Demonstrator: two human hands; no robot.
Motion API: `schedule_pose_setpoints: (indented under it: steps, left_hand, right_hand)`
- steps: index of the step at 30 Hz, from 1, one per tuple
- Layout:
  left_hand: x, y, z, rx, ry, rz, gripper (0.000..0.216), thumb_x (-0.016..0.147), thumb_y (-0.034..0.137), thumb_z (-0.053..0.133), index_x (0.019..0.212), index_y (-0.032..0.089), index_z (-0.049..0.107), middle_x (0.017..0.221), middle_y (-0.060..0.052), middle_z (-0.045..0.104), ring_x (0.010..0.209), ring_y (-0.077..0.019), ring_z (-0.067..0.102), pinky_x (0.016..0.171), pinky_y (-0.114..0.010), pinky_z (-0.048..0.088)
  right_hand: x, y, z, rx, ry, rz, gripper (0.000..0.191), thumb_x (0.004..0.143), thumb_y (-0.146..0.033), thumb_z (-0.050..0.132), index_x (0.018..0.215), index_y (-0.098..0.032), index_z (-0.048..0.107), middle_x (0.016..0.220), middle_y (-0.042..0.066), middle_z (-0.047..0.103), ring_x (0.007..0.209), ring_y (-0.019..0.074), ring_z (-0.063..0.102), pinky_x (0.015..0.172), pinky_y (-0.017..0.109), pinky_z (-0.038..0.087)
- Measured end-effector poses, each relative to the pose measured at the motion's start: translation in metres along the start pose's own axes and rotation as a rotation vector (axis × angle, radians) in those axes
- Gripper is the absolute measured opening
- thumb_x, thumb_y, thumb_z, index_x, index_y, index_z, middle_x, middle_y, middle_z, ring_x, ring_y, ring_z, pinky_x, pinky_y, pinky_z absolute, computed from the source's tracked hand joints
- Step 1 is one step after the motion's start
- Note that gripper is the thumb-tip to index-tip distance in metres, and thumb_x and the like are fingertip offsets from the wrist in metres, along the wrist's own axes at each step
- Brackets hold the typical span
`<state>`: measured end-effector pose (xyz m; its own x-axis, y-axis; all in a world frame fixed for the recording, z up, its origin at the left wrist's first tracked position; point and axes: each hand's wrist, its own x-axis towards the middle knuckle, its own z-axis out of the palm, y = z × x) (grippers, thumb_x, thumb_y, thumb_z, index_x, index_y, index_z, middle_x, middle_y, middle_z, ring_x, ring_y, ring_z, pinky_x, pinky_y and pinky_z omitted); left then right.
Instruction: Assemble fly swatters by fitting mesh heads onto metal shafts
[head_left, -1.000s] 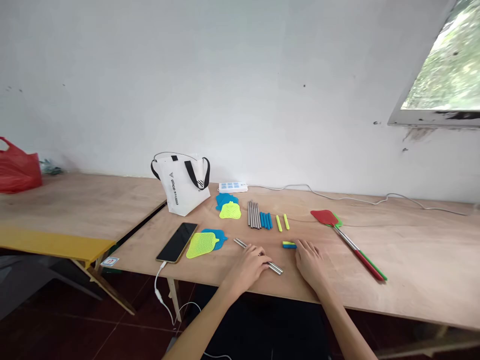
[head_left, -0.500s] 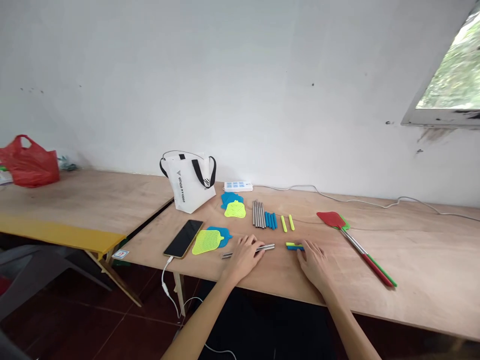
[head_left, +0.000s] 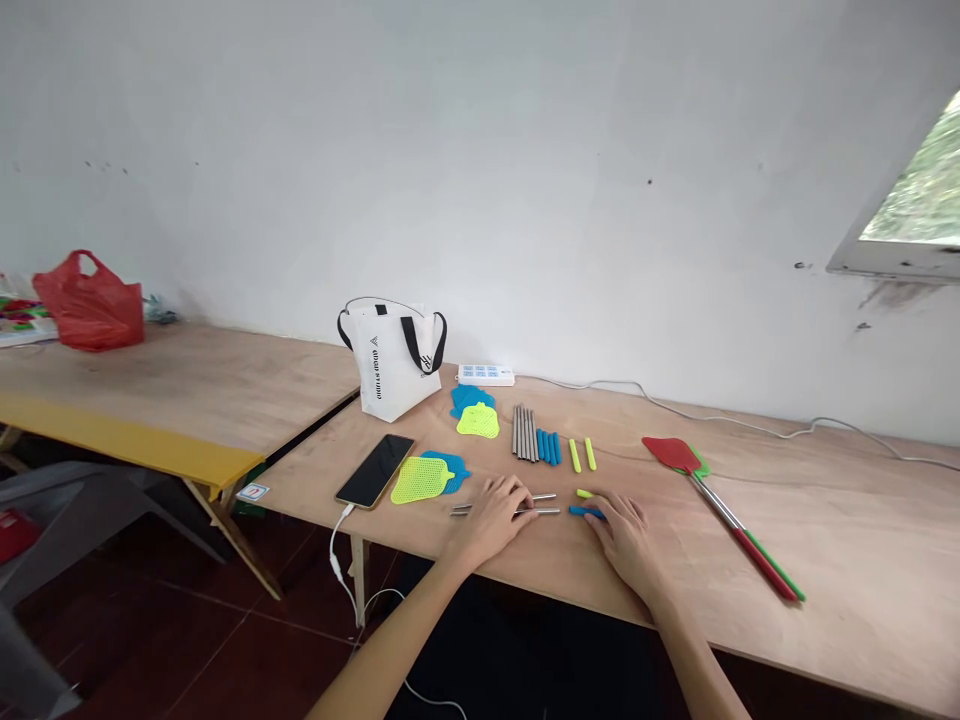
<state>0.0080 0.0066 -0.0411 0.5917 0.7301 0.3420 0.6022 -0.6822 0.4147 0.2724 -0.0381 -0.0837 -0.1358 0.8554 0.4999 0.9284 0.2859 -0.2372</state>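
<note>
Left hand (head_left: pixel 491 520): palm down near the front edge of the table (head_left: pixel 862 560), fingers bent loosely over two metal rods (head_left: pixel 546 511). The view is too small to tell whether they close round the rods or only press on them.
Metal rods: they lie crosswise, side by side, with an end sticking out on either side of the hand. The weight on them likely keeps them from rolling.
Right hand (head_left: pixel 626 535): flat with fingers spread and nothing enclosed, its tips touching a short blue grip (head_left: pixel 581 511).
Blue grip: at 3 o'clock of the rod ends and roughly in line with them. A yellow grip (head_left: pixel 584 493) lies just beside it at 12 o'clock.
Loose parts: at 12 o'clock of the hands are a rod bundle (head_left: pixel 525 433), blue sleeves (head_left: pixel 550 446) and yellow sleeves (head_left: pixel 581 454). They are sorted by kind in one row, all pointing at the wall, so each sort is easy to reach.
Mesh heads: a yellow head (head_left: pixel 414 482) overlaps a blue head (head_left: pixel 454 466) at 10 o'clock of the left hand.
Swatters (head_left: pixel 720 510): one red and one green lie together at 3 o'clock of the right hand, well apart from the loose parts.
Phone (head_left: pixel 375 471): face up at 9 o'clock of the mesh heads, its cable hanging off the edge.
Far edge: a white bag (head_left: pixel 390 365) at 11 o'clock, with a power strip (head_left: pixel 486 375) just beside it by the wall.
</note>
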Motion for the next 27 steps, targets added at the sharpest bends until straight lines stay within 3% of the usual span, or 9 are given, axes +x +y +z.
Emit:
schedule_pose_setpoints:
  steps: [6, 16, 27]
  left_hand:
    - [0.000, -0.002, 0.002, -0.003, -0.008, 0.023, 0.014, 0.102, 0.034, 0.059, 0.098, 0.021, 0.061, 0.107, -0.001, 0.062, 0.103, -0.0201, 0.058, 0.091, -0.035, 0.041]
    - [0.000, 0.001, -0.003, -0.075, -0.031, 0.016, 0.013, 0.104, 0.031, 0.054, 0.100, 0.022, 0.061, 0.112, 0.000, 0.063, 0.105, -0.0185, 0.060, 0.093, -0.035, 0.041]
    - [0.001, -0.003, 0.001, -0.167, -0.053, 0.062, 0.010, 0.100, 0.032, 0.062, 0.099, 0.022, 0.064, 0.121, -0.003, 0.060, 0.115, -0.0204, 0.059, 0.102, -0.035, 0.043]
  right_hand:
    - [0.004, -0.014, -0.005, -0.008, -0.005, -0.101, 0.026, 0.103, -0.029, 0.041, 0.108, -0.028, 0.067, 0.124, 0.006, 0.069, 0.115, 0.0221, 0.062, 0.108, 0.046, 0.038]
    - [0.004, -0.020, -0.008, -0.077, 0.034, -0.140, 0.023, 0.101, -0.022, 0.045, 0.098, -0.025, 0.067, 0.096, 0.003, 0.070, 0.094, 0.0201, 0.063, 0.102, 0.039, 0.040]
    - [0.010, -0.049, -0.005, 0.030, -0.046, -0.225, 0.027, 0.104, -0.024, 0.044, 0.105, -0.028, 0.071, 0.102, 0.003, 0.073, 0.097, 0.0196, 0.064, 0.101, 0.039, 0.042]
